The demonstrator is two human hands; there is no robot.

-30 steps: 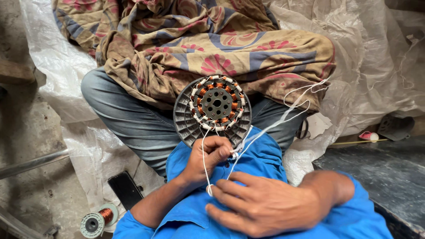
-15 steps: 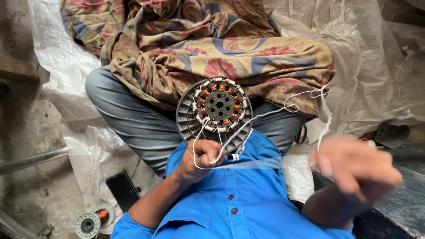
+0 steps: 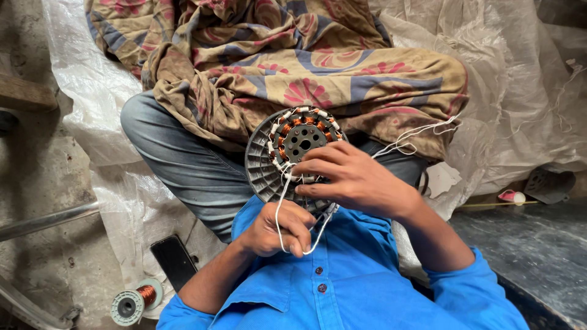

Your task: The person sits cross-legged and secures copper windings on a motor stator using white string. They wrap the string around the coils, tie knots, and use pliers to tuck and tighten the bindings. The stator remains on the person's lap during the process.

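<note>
A round grey motor stator point(image 3: 287, 146) with copper windings and white sleeves rests against my lap, just above my blue shirt. My left hand point(image 3: 278, 229) is closed around a loop of white thread point(image 3: 280, 211) that runs up to the stator. My right hand point(image 3: 348, 177) lies over the stator's lower right part, fingertips pressing on the windings where the thread enters. More white thread point(image 3: 416, 134) trails off to the right over the patterned cloth.
A patterned brown and blue cloth point(image 3: 293, 61) covers my legs. A black phone point(image 3: 174, 261) and a spool of copper wire point(image 3: 136, 299) lie on the floor at the lower left. White plastic sheeting point(image 3: 526, 91) is spread around. A metal bar point(image 3: 43, 221) crosses the left.
My right hand swung out to the right, pulling the thread, then came back onto the stator. My left hand stayed below the stator holding the thread.
</note>
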